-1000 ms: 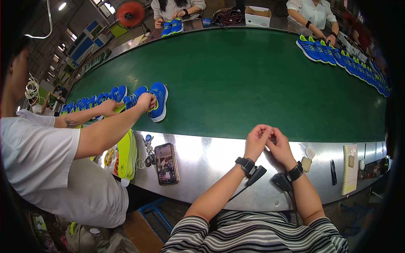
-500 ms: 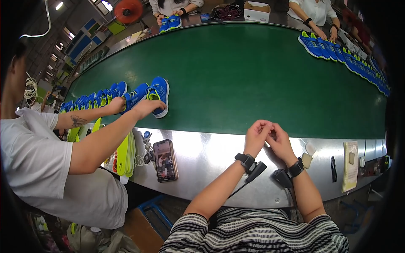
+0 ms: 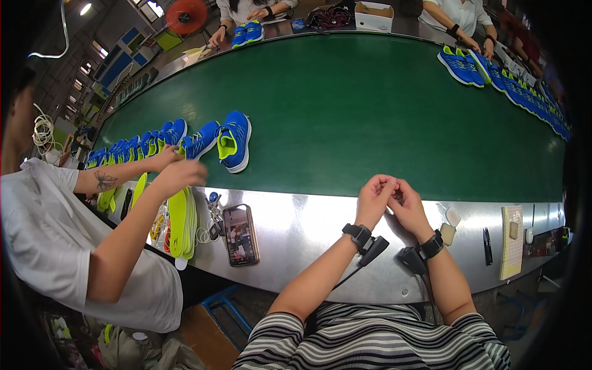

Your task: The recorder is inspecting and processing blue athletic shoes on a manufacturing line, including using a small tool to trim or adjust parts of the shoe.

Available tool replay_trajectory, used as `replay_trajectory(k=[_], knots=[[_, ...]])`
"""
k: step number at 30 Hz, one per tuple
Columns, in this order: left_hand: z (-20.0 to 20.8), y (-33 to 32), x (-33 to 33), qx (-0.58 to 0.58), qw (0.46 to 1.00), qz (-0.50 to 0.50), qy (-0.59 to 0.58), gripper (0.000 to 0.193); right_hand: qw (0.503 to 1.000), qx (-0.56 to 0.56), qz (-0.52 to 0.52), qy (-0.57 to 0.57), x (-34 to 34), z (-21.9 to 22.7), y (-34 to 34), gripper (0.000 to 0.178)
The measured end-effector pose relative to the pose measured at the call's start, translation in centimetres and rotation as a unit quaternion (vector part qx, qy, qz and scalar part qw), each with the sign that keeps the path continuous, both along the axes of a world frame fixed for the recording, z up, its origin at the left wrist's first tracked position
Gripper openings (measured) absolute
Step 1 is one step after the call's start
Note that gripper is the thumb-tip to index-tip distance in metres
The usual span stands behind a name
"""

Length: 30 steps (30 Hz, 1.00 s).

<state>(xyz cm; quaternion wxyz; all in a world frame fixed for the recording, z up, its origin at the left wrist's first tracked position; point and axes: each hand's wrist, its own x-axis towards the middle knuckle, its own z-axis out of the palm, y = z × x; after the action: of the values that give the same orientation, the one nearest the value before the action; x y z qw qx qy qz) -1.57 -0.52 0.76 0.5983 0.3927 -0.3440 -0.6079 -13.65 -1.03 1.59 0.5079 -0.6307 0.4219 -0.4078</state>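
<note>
My left hand (image 3: 373,200) and my right hand (image 3: 408,206) meet at the fingertips over the metal edge (image 3: 308,213), beside the green work surface (image 3: 357,123). The fingers of both are curled and pressed together; whether anything small lies between them is hidden. Black straps circle both wrists. Off to the left, a blue running shoe (image 3: 237,129) with lime lining stands on the green surface, apart from my hands. Behind it stretches a row of similar shoes (image 3: 166,132), where a co-worker in a white shirt holds out a hand (image 3: 182,176).
Left of my hands lie a phone (image 3: 240,237), keys (image 3: 214,213) and lime insoles (image 3: 182,225). A tan block (image 3: 448,234), a black pen (image 3: 488,246) and a notepad (image 3: 510,253) lie to the right. Two people across handle blue shoes (image 3: 459,66); a white box (image 3: 374,18) stands between them.
The co-worker at the left has let go of the front shoe and drawn that hand back. Far right, one shoe has been tilted by the person there. My hands have stayed put.
</note>
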Motion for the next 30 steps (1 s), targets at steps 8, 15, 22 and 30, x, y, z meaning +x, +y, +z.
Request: replay_trajectory(k=[8, 15, 22, 30], knots=[[0.5, 0.3, -0.6, 0.011, 1.0, 0.0, -0.006, 0.016, 1.0, -0.003, 0.0, 0.003, -0.6, 0.3, 0.2, 0.031], [2.2, -0.7, 2.2, -0.004, 0.998, 0.016, -0.062, 0.019, 1.0, -0.003, 0.022, 0.004, -0.6, 0.8, -0.2, 0.03], [7.9, -4.2, 21.7, -0.113, 0.697, 0.291, -0.646, 0.049, 0.999, -0.015, 0.021, 0.022, -1.0, 1.5, -0.1, 0.028], [7.6, -3.3, 39.1, 0.377, 0.529, 0.14, -0.747, 0.14, 0.998, -0.029, 0.053, 0.034, -1.1, 1.9, 0.2, 0.026]])
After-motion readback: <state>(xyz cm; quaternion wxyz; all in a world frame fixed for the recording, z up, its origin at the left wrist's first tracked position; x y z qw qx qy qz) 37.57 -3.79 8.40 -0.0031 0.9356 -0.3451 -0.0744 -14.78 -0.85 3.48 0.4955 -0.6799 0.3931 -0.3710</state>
